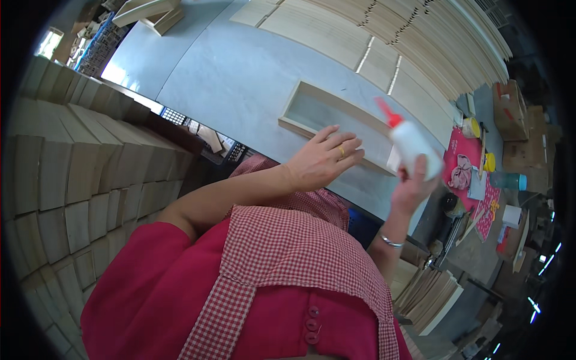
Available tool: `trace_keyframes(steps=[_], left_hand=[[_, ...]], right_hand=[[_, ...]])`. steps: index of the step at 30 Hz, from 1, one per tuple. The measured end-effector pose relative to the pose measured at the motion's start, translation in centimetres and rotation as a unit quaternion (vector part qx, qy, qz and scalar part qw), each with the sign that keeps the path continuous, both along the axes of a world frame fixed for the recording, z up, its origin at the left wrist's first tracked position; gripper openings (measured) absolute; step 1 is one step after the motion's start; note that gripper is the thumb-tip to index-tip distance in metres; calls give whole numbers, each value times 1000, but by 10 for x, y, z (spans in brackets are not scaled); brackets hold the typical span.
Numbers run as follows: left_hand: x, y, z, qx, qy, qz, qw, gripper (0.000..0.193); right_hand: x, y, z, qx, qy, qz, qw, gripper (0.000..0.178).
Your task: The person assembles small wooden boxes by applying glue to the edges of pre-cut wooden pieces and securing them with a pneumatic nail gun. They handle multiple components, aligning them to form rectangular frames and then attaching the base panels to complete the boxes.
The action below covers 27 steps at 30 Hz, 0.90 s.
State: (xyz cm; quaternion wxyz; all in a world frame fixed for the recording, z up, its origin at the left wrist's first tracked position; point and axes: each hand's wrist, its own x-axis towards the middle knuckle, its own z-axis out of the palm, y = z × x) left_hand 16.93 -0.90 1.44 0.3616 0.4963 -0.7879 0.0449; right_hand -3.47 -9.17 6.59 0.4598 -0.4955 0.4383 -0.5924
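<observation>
A wide grey desk point(240, 72) carries rows of pale wooden boards point(420, 54) along its far side and, nearer, a shallow open wooden frame point(327, 111) lying flat. The left hand point(324, 159) hovers flat over the near edge of that frame, fingers stretched out and slightly spread, a gold ring on one, gripping nothing. Just beside it, the right hand point(414, 186) is closed around the base of a white glue bottle point(413, 147), held up with its red nozzle tilted toward the frame, above the desk's near edge.
</observation>
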Motion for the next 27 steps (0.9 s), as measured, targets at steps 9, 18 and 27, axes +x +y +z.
trace_keyframes(steps=[9, 18, 27], left_hand=[[18, 34, -29, 51, -39, -22, 998, 43], [20, 33, -37, 73, -29, -40, 996, 44], [67, 63, -6, 2, 2, 219, 976, 42]], right_hand=[[75, 35, -13, -13, 111, 199, 974, 58], [85, 24, -11, -34, 144, 212, 966, 58], [82, 34, 4, 28, 31, 143, 989, 60]])
